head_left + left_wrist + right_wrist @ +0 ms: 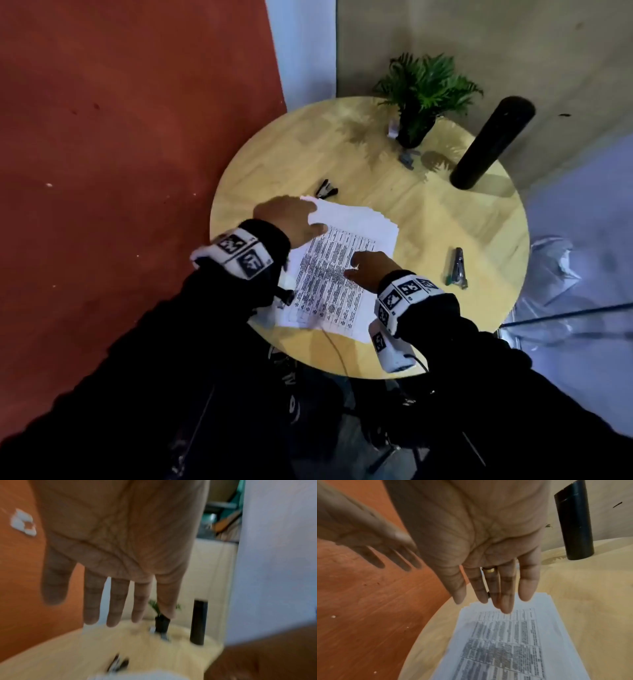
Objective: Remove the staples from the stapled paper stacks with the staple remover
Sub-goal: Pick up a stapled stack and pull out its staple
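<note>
A stack of printed paper [342,274] lies on the round wooden table [428,222], seen closer in the right wrist view as the paper stack [505,642]. A black clawed staple remover [327,192] lies just beyond the stack's far left corner, blurred as the staple remover [118,662]. My left hand [294,219] hovers over that corner with straight, spread fingers [116,601] and holds nothing. My right hand [368,270] is over the middle of the sheet, flat, with straight fingers [505,599], also holding nothing. Whether either hand touches the paper I cannot tell.
A grey and green hand tool [457,269] lies on the table to the right of the paper. A potted plant [421,99] and a tall black cylinder [493,144] stand at the far side, with small grey bits [407,159] between them. Red floor [120,171] lies to the left.
</note>
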Demonstrator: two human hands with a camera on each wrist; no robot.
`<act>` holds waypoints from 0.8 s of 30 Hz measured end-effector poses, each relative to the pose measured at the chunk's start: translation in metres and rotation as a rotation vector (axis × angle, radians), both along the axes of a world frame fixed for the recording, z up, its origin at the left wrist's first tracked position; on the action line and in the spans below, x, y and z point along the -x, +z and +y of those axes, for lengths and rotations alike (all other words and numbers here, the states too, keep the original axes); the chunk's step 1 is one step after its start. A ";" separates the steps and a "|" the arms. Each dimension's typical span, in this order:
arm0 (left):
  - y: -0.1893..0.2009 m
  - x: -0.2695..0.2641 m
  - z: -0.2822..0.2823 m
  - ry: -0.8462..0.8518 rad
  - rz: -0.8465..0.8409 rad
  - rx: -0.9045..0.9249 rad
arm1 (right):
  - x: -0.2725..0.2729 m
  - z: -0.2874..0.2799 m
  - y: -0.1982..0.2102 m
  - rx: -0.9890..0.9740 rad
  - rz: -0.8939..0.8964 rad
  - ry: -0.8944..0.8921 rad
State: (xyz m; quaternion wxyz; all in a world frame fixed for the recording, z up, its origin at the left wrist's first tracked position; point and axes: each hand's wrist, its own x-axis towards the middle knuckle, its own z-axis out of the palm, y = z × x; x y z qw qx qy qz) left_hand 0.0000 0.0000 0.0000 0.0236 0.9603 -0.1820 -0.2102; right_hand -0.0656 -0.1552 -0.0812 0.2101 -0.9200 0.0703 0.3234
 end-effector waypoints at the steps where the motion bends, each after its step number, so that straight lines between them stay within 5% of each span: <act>1: -0.012 0.000 -0.006 0.021 0.050 -0.034 | -0.002 -0.001 -0.005 0.010 0.005 -0.013; 7: -0.148 0.015 -0.002 0.288 0.382 -0.045 | 0.017 -0.004 -0.092 0.076 0.062 -0.174; 11: -0.201 0.031 0.020 0.455 0.243 0.047 | 0.040 0.003 -0.140 0.088 -0.001 -0.496; 20: -0.228 0.074 0.041 0.395 0.248 0.070 | 0.064 0.009 -0.160 0.102 -0.020 -0.468; 24: -0.222 0.074 0.040 0.367 0.222 0.010 | 0.053 -0.014 -0.137 0.175 -0.041 -0.273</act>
